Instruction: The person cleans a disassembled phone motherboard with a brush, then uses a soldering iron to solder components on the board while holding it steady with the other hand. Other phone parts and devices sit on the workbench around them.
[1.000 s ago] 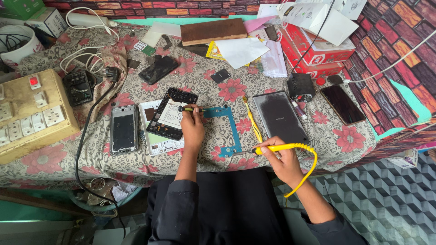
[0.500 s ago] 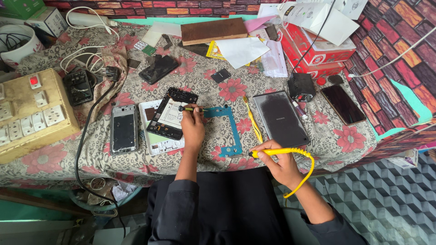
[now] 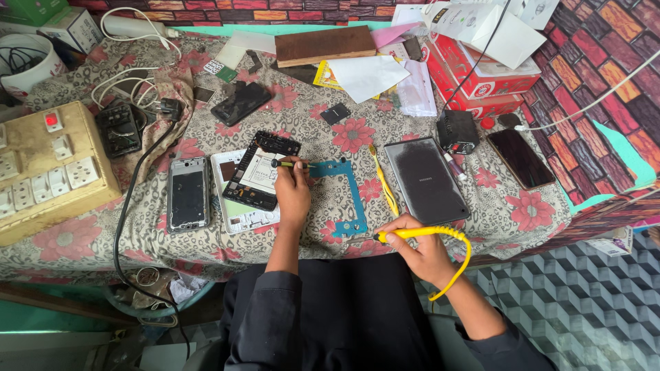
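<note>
My left hand [image 3: 293, 194] grips a small dark tool with a yellow band [image 3: 285, 163], its tip over an opened tablet body [image 3: 256, 173] that lies on a white back cover [image 3: 237, 213]. Just to the right lies a blue L-shaped circuit board [image 3: 349, 196]. My right hand [image 3: 418, 249] holds a yellow soldering iron [image 3: 412, 233] by its handle near the table's front edge, the metal tip pointing left toward the lower end of the blue board. Its yellow cord loops down past my wrist.
A silver phone frame [image 3: 187, 194] lies left of the tablet. A cream switchboard [image 3: 48, 168] with sockets fills the left side. A dark tablet [image 3: 425, 180], a black phone [image 3: 520, 158], a small black box [image 3: 457, 131] and red cartons [image 3: 474, 75] sit at right. Yellow tweezers [image 3: 383, 182] lie beside the board.
My right hand has shifted the soldering iron slightly left and down toward the blue board. My left hand keeps its place over the tablet body.
</note>
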Demonstrator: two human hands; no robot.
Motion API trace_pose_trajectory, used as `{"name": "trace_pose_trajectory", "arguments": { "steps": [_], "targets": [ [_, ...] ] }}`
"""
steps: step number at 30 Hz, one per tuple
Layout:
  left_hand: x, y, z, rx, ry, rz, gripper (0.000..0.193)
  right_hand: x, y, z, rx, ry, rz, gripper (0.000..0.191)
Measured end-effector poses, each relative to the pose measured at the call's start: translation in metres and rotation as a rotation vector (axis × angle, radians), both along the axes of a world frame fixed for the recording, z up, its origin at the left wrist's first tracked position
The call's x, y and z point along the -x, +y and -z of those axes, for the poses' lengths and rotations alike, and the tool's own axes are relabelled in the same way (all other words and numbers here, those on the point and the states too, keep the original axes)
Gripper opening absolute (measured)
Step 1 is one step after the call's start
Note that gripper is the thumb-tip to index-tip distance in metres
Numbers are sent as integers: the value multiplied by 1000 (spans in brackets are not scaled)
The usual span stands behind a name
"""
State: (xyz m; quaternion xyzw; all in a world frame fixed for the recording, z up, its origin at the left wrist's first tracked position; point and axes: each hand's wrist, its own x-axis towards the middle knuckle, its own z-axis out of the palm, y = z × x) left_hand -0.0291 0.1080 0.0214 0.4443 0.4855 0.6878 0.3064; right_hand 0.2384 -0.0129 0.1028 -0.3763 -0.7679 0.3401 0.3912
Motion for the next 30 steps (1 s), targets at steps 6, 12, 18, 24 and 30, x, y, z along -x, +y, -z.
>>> {"name": "trace_pose_trajectory", "arguments": {
  "steps": [6,12,18,24,30],
  "targets": [
    [0,0,1,-6,5,-5,18,8,-4,4,11,40,-31,12],
    [-1,0,1,5,-5,-5,18,9,-5,7,25,60,-25,13],
    [-1,0,2,-1,15,-15,18,11,-5,11,-2,54,-37,13],
    [-1,0,1,-5,-1,-10,17,13,-6,13,47,83,-61,14],
    [1,0,0,5,64,-34,17,12,-6,12,33,103,-52,13]
  ]
}}
